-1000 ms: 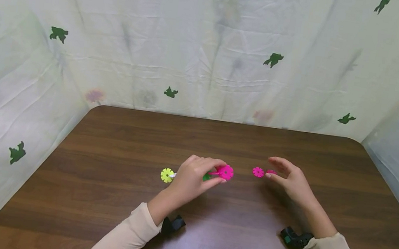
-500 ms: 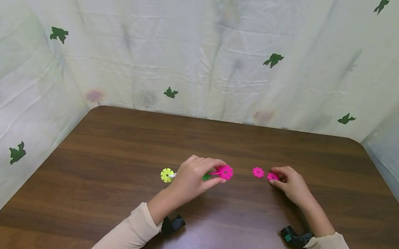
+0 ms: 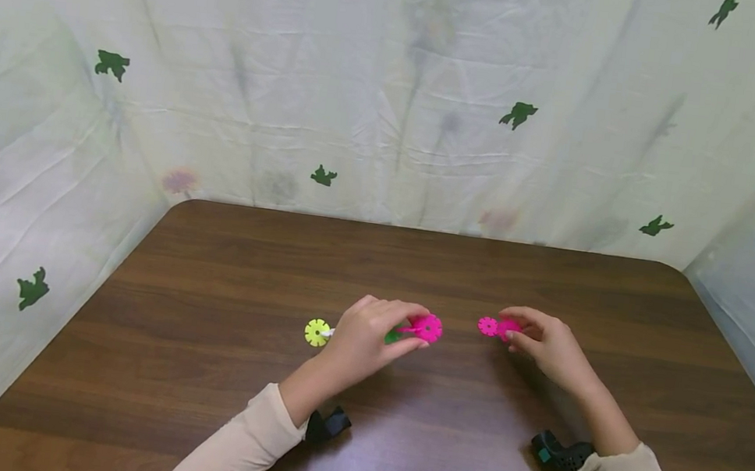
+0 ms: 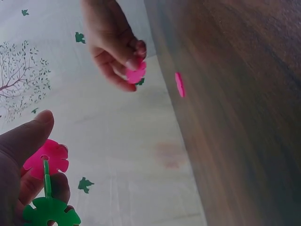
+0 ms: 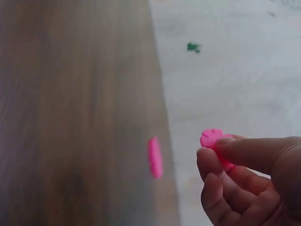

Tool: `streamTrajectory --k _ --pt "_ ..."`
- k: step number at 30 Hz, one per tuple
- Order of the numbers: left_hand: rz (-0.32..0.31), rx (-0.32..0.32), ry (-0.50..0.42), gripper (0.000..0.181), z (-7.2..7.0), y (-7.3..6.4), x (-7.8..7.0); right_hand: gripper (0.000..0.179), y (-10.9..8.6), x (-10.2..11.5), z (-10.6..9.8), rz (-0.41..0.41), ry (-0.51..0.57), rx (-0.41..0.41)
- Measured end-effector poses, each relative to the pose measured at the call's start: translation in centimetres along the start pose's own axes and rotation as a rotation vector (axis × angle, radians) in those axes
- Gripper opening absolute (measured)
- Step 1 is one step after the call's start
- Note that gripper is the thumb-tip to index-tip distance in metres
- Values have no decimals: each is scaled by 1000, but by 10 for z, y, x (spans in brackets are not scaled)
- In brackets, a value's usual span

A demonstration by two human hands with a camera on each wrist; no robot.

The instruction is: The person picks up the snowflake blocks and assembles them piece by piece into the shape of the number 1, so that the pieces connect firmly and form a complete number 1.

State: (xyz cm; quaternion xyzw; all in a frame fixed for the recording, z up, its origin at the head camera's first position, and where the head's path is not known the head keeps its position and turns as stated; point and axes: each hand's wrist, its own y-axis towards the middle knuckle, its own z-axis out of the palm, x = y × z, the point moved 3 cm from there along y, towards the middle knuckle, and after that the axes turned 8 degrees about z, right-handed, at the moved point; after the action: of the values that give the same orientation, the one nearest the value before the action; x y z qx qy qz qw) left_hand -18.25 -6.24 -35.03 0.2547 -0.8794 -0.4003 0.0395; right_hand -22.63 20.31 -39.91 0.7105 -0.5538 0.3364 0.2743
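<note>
My left hand [image 3: 365, 338] grips a linked chain of notched, flower-shaped plastic discs. A pink disc [image 3: 428, 328] juts out past its fingertips, and a yellow disc [image 3: 317, 332] shows on the other side. In the left wrist view a green disc [image 4: 51, 213] is slotted to the pink one by an edge-on green disc; the middle of the chain is partly hidden by the hand. My right hand [image 3: 557, 356] pinches a separate pink disc [image 5: 211, 138] between thumb and fingers, held above the table. Just left of it, a loose pink disc [image 3: 487, 326] lies flat.
The brown wooden table [image 3: 189, 385] runs back to a pale curtain [image 3: 365, 108] with green leaf patches. A black wrist camera [image 3: 559, 452] sits under the right wrist, another [image 3: 329, 423] under the left.
My right hand reached down, took the right-hand pink disc from the table, and has lifted it slightly leftward. The left hand and its chain stay nearly still.
</note>
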Motion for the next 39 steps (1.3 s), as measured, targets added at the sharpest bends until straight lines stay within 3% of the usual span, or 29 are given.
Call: streamTrajectory --k 12,22,28,33,36,39 --pt "40 41 2 34 7 -1 -9 15 -21 53 14 -146 121 -3" --pt "27 61 -45 32 11 -2 -12 17 -35 74 25 -328 186 -12" --pt "37 54 -103 32 12 -2 -15 25 -38 78 28 -496 152 -93" --pt "82 41 -88 34 13 -1 -17 31 -40 83 29 -623 93 -162" --pt "79 46 -92 34 13 -1 -16 29 -41 84 30 -612 78 -173" --pt "54 50 -113 33 12 0 -14 24 -40 85 29 -551 109 -127"
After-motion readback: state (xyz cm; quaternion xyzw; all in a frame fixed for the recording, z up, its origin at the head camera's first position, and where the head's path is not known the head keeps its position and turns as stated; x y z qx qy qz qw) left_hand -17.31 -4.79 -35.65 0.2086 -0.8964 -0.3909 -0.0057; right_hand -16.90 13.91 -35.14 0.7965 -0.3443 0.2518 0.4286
